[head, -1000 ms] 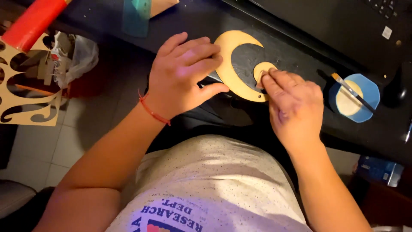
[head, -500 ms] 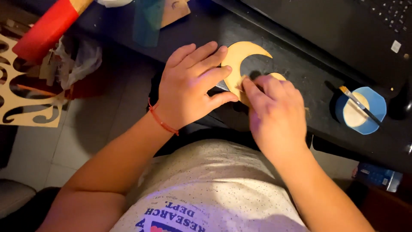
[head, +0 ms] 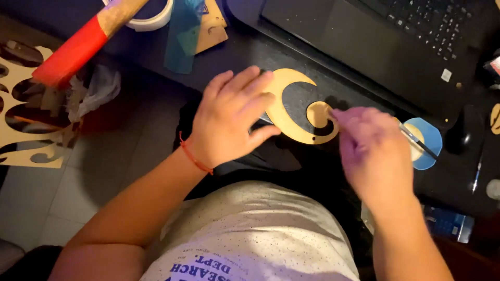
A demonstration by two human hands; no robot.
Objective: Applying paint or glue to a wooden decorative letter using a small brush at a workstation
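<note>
A flat wooden crescent-moon cutout (head: 291,99) lies on the dark desk (head: 245,52), with a small round wooden piece (head: 317,113) inside its curve. My left hand (head: 229,119) lies flat on the crescent's left side, fingers spread, holding it down. A red cord bracelet circles that wrist. My right hand (head: 372,148) is blurred with motion just right of the round piece, fingertips close to it; whether it grips anything is unclear.
A black laptop (head: 396,47) sits behind the crescent. A blue dish with a thin brush (head: 424,143) stands at the right. A tape roll (head: 151,18), a red-ended stick (head: 78,47) and cut wooden sheets (head: 26,130) are at the left.
My right hand has slid right, off the round piece, which now shows. My left hand stays pressed on the crescent. The camera has drifted a little.
</note>
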